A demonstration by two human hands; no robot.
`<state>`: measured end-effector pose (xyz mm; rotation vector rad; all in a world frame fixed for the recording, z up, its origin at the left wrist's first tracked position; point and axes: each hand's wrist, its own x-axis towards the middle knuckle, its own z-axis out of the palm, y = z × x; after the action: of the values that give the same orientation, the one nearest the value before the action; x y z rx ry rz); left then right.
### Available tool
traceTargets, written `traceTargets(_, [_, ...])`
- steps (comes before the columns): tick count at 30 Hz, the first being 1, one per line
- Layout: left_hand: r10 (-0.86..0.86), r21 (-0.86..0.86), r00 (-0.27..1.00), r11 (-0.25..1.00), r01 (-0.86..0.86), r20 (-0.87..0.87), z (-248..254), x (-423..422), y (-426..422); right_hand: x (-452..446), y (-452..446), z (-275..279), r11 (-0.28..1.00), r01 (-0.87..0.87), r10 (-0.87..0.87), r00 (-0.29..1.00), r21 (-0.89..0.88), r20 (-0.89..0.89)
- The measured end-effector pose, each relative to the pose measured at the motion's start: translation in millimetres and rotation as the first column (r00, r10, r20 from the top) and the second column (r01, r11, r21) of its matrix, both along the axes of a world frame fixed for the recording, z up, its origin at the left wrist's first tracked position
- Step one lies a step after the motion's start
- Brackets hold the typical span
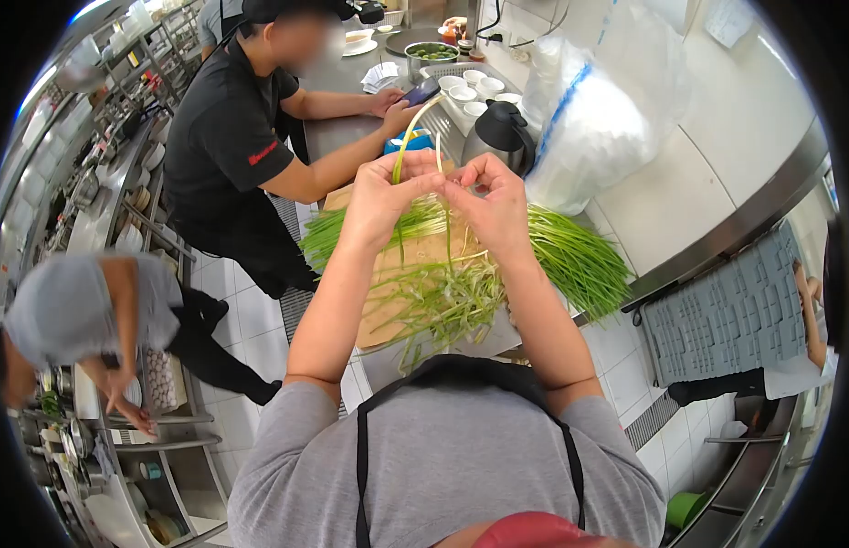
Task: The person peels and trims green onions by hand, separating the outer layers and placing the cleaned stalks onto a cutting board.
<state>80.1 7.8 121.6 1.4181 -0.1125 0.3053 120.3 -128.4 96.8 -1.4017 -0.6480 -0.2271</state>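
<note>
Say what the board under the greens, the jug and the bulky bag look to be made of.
Board: matte tan, probably wood, though wood-coloured plastic is possible.
Jug: grey body with a soft sheen, likely stainless steel; its lid is black, probably plastic.
Bag: thin plastic film with a glossy finish, judging by its wrinkles, highlights and see-through upper part.

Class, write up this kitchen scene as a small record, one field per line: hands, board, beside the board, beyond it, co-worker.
left hand: the left hand holds a curved pale stalk
right hand: the right hand pinches a white-ended stalk
board: tan board bearing loose greens
beside: long green stalks
beyond: black-lidded jug, small white bowls
co-worker: a person in black, holding a phone
</note>
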Motion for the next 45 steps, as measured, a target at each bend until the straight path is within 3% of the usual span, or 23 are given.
traceTargets(3, [-0.058, -0.02, 0.998, 0.998, 0.058, -0.02, 1.5, -0.7, 6.7, 1.7, -1.0, -3.6, 0.996, -0.066, 0.071, 0.994, 0.062, -0.078])
traceTargets(6, [0.003, 0.035, 0.998, 0.999, 0.0, -0.07, 2.6, -2.6, 11.9, -0.3, -3.3, -4.7, 0.979, -0.091, 0.12, 0.981, 0.184, -0.153])
traceTargets(10, [0.01, 0.077, 1.0, 0.997, -0.011, 0.024, -1.3, -3.5, 11.6, 0.0, -7.4, 0.5, 0.946, -0.07, 0.151, 0.959, 0.316, -0.24])
traceTargets(19, [-0.052, 0.205, 0.997, 0.977, 0.063, -0.057, -19.5, -14.1, -15.0, -5.9, 11.1, -3.9, 0.934, -0.026, 0.082, 0.986, 0.356, -0.143])
traceTargets(25, [0.055, 0.424, 0.998, 0.904, -0.054, 0.01, -22.4, -18.1, -2.8, 19.1, -3.3, -1.4, 0.881, 0.099, -0.025, 0.986, 0.464, -0.162])
traceTargets(28, [0.127, 0.505, 0.991, 0.853, -0.132, 0.045, -18.0, -23.3, 4.3, 19.6, -16.3, 13.7, 0.911, 0.065, -0.045, 0.997, 0.406, -0.058])
traceTargets(29, [0.147, 0.533, 0.988, 0.832, -0.153, 0.054, -15.7, -26.0, 5.7, 19.4, -19.9, 19.5, 0.962, 0.096, -0.133, 0.982, 0.257, 0.132])
traceTargets(31, [0.184, 0.591, 0.978, 0.781, -0.204, 0.095, -7.1, -32.5, 5.9, 16.9, -26.7, 32.7, 0.968, 0.251, -0.203, 0.831, -0.023, 0.518])
traceTargets(32, [0.197, 0.617, 0.973, 0.753, -0.226, 0.116, -4.3, -34.2, 5.6, 13.5, -25.9, 40.7, 0.958, 0.279, -0.179, 0.761, -0.065, 0.624])
traceTargets(35, [0.175, 0.629, 0.965, 0.732, -0.262, 0.197, -5.4, -37.9, 7.1, 13.0, -23.2, 51.3, 0.921, 0.342, -0.092, 0.66, -0.188, 0.746])
traceTargets(38, [0.164, 0.613, 0.971, 0.754, -0.238, 0.175, -3.7, -43.1, 4.5, 22.3, -24.3, 43.8, 0.922, 0.27, 0.026, 0.673, -0.278, 0.739])
traceTargets(41, [0.165, 0.581, 0.978, 0.787, -0.207, 0.126, -8.1, -44.3, 7.5, 22.3, -23.5, 39.3, 0.963, 0.166, -0.005, 0.799, -0.214, 0.601])
traceTargets(45, [0.207, 0.612, 0.976, 0.765, -0.201, 0.062, -5.0, -47.5, 11.4, 22.4, -31.2, 42.4, 0.965, 0.258, -0.197, 0.827, -0.044, 0.526])
